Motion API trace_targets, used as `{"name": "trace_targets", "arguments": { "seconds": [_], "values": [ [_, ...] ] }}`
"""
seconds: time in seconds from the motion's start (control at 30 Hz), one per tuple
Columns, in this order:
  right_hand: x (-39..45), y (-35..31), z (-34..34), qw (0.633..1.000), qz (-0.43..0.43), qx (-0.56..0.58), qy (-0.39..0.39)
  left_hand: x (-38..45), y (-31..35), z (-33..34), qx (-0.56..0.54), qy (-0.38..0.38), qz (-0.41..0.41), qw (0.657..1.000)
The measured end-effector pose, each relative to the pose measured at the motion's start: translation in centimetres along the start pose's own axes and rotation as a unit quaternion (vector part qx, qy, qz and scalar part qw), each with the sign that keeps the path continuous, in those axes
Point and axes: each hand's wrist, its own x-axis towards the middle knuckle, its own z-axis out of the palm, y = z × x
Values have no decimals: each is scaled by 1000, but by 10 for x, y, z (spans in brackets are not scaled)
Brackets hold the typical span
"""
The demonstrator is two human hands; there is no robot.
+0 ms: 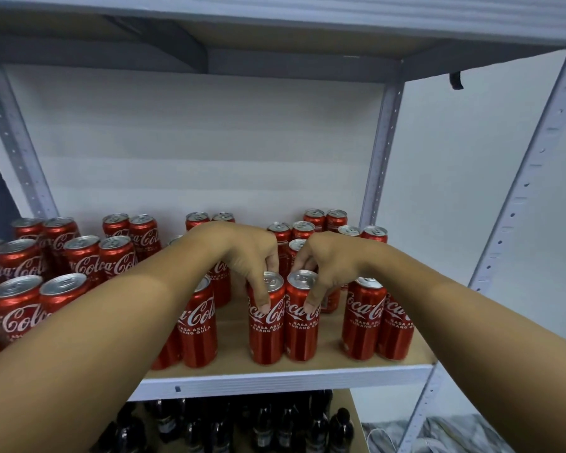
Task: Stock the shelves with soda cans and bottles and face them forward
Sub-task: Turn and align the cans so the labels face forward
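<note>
On the middle shelf (275, 376), left hand (247, 253) and right hand (329, 259) each grip a front-row can, left can (266, 325) and right can (302, 322), fingers curled over the rims. Most cans stocked, labels forward; gaps remain. Bottles (258, 426) sit below.

A single head-worn camera looks forward and slightly down into a metal shelving unit, close enough that both forearms reach in from the bottom corners. Its centre falls on the wooden shelf board (327, 358) carrying red Coca-Cola cans (79, 263). Above that board the underside of the next shelf (275, 37) fills the top edge (wide-angle bending is plain there). Below the board, dark bottles (275, 426) show. There is no second view.
</note>
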Motion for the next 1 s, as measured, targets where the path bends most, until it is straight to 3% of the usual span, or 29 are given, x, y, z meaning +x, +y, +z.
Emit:
{"name": "trace_targets", "arguments": {
  "seconds": [0.3,0.4,0.5,0.6,0.67,0.83,1.0],
  "values": [
    [-1,3,-19,997,24,42,-64,3,3,-16,2,-21,-2,1000],
    [-3,11,-38,995,43,90,-29,8,0,-27,-79,-9,20,997],
    [1,25,-53,989,52,132,44,20,-7,-38,-107,65,58,990],
    [14,43,-60,988,82,27,126,38,-12,-43,-50,159,61,984],
    [24,50,-61,983,107,-84,123,52,-10,-43,1,193,48,980],
    [39,58,-53,980,126,-135,77,84,-1,-38,56,190,30,980],
    [46,60,-58,986,109,-116,51,99,-3,-44,112,166,54,978]
  ]
}}
